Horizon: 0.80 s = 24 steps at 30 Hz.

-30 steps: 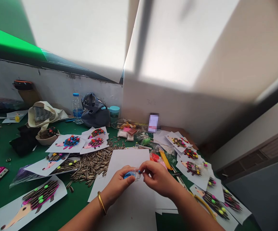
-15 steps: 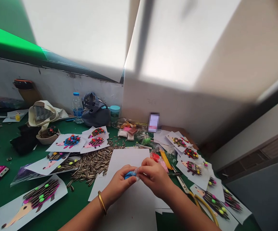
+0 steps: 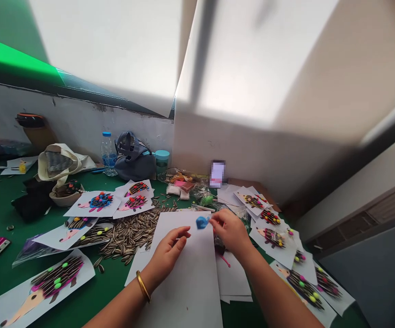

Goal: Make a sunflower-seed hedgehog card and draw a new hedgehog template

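Hand on the right (image 3: pixel 230 231) pinches a blue packet (image 3: pixel 202 222) above white paper (image 3: pixel 185 273); left hand (image 3: pixel 168 255), empty and open, hovers over the paper's left side.

Both forearms reach in from the lower edge of the view, the left forearm (image 3: pixel 120 298) slanting up to the right and the right forearm (image 3: pixel 275 287) slanting up to the left. The left hand (image 3: pixel 172 248) is open and loosely curved, its fingers pointing forward and to the right, its thumb parted from them. The right hand (image 3: pixel 230 230) sits a little farther forward, knuckles upward, its thumb and forefinger closed in a pinch grip at the left and its other fingers bent. The two hands are apart, with a gap between their fingertips.
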Each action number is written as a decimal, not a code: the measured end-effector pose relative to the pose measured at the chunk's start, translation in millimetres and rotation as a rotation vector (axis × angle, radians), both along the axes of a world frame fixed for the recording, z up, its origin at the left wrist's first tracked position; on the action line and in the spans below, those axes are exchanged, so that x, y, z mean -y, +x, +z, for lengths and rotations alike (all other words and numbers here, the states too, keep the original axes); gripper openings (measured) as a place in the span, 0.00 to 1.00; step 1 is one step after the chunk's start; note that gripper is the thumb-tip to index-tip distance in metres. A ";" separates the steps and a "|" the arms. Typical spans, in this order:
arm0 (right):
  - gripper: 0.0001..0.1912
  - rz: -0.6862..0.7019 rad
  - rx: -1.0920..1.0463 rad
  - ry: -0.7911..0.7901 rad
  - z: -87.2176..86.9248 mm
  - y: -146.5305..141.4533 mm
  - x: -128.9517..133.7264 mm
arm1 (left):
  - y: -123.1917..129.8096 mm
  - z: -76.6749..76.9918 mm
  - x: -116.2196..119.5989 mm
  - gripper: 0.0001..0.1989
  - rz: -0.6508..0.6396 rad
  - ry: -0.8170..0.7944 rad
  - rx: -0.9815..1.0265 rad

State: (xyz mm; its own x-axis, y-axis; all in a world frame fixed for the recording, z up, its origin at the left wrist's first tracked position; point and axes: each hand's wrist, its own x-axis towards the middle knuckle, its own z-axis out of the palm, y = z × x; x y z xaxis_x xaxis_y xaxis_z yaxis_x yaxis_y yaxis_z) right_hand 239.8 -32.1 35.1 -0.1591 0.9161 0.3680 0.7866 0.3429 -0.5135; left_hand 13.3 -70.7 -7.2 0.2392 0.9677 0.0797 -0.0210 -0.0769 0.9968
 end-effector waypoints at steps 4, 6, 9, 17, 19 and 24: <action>0.11 -0.231 0.053 -0.125 -12.6 24.3 -23.7 | -6.3 2.5 -5.9 0.19 0.162 0.025 -0.027; 0.14 -0.274 0.061 -0.145 -16.7 28.8 -23.6 | -11.1 1.0 -10.7 0.16 0.248 0.048 -0.045; 0.13 -0.245 0.118 -0.178 -23.7 21.9 -10.6 | -18.3 -2.7 -17.7 0.14 0.353 0.084 -0.058; 0.25 -0.018 -0.031 -0.093 -46.8 -10.3 22.9 | -29.1 -9.8 -26.3 0.14 0.502 0.178 -0.057; 0.22 0.008 -0.191 0.042 -41.9 -6.1 23.4 | -31.0 -9.9 -28.5 0.18 0.569 0.148 -0.048; 0.21 0.034 -0.467 0.170 -22.8 13.8 18.7 | -33.7 -0.9 -32.6 0.39 0.363 -0.126 0.198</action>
